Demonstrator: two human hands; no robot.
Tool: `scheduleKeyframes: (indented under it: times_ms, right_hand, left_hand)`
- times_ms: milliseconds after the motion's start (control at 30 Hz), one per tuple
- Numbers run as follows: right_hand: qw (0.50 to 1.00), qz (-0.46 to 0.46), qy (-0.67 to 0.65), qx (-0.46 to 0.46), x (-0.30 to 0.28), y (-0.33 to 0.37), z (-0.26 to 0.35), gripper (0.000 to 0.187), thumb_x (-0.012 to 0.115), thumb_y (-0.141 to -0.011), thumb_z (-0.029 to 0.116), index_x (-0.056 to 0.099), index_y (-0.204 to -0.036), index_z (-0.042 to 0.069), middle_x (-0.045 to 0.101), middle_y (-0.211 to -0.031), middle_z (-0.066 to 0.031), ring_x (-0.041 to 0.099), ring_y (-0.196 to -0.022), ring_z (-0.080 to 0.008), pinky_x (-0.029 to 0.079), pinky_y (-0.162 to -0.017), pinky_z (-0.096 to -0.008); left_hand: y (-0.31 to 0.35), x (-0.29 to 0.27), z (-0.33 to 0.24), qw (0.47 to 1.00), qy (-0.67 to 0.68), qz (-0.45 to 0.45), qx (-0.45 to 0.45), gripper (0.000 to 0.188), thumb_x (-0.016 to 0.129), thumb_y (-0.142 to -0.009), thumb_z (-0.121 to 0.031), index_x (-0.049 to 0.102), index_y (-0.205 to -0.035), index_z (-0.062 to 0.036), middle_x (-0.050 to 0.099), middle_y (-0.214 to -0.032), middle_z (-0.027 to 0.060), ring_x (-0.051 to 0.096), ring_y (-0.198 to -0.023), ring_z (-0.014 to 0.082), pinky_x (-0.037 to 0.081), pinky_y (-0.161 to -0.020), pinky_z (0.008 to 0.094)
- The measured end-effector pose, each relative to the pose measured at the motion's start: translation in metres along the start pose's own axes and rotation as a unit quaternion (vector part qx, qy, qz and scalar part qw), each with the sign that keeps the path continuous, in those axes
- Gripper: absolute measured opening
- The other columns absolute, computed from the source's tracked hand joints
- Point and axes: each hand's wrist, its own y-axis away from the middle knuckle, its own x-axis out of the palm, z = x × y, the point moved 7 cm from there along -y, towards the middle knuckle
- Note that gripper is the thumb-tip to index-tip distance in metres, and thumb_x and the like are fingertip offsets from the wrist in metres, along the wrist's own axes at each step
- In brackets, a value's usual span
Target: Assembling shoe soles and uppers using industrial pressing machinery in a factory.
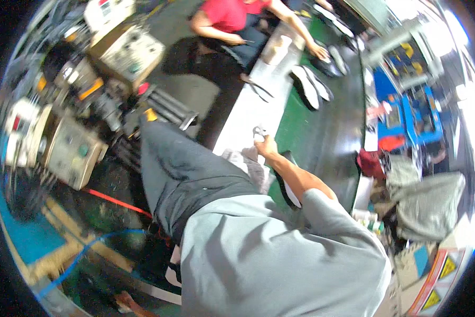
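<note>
My right hand (268,146) reaches over the white bench strip, its fingers closed round a small grey-and-white thing (258,132) whose kind I cannot make out. Just below that hand, a crumpled grey cloth (254,165) lies at the bench edge. A dark shoe with a white sole (289,191) is partly hidden behind my right forearm. At the lower left edge, my left hand (124,302) hangs low over the dark floor, blurred and partly cut off, away from the bench. Its fingers are not clear.
White-soled shoes (307,89) lie on the green conveyor belt (322,134). Across the bench, a co-worker in a red top (226,15) has one hand (318,51) by other shoes. Machines with control boxes (73,153) stand left; a grey cloth-covered thing (430,206) is on the right.
</note>
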Motion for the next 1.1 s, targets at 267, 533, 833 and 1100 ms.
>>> scheduleKeyframes:
  times_ms: [267,533,833,1100]
  right_hand:
    - [0.994,-0.077,-0.025,-0.070,-0.084,0.015,-0.068,0.065,0.074,-0.096,0.045,0.071,-0.136,-0.006,0.070,-0.135,-0.0333,0.067,-0.130,-0.0452,0.051,-0.114,-0.0485]
    - [0.994,0.079,0.071,0.022,-0.142,0.144,-0.214,0.109,0.080,-0.089,0.060,0.037,-0.166,-0.003,0.053,-0.156,-0.0367,0.051,-0.148,-0.0481,0.043,-0.124,-0.0518]
    - [0.991,0.019,-0.103,0.082,-0.115,0.146,-0.173,0.104,0.086,-0.088,0.046,0.037,-0.169,0.005,0.060,-0.154,-0.0315,0.064,-0.138,-0.0414,0.050,-0.117,-0.0448]
    - [0.947,0.208,-0.244,-0.023,-0.106,0.102,0.090,0.103,0.083,-0.090,0.053,0.040,-0.167,-0.002,0.070,-0.130,-0.0229,0.070,-0.112,-0.0275,0.055,-0.100,-0.0409]
  left_hand:
    - [0.070,-0.041,-0.398,0.737,0.448,-0.045,0.504,0.042,0.063,-0.109,-0.011,0.061,-0.145,0.0110,0.071,-0.138,0.0259,0.070,-0.127,0.0331,0.055,-0.110,0.0417]
    - [0.351,-0.135,-0.615,0.591,0.505,0.221,0.589,0.040,0.059,-0.110,-0.005,0.059,-0.148,0.0087,0.069,-0.142,0.0243,0.069,-0.130,0.0292,0.051,-0.115,0.0383]
    - [0.524,-0.125,-0.652,0.511,0.332,0.378,0.697,0.042,0.063,-0.109,-0.003,0.060,-0.150,0.0050,0.071,-0.137,0.0187,0.069,-0.127,0.0238,0.054,-0.111,0.0343]
    - [0.553,-0.221,-0.704,0.433,0.356,0.215,0.800,0.053,0.069,-0.108,-0.022,0.058,-0.155,-0.0016,0.061,-0.153,0.0225,0.063,-0.138,0.0335,0.054,-0.113,0.0411]
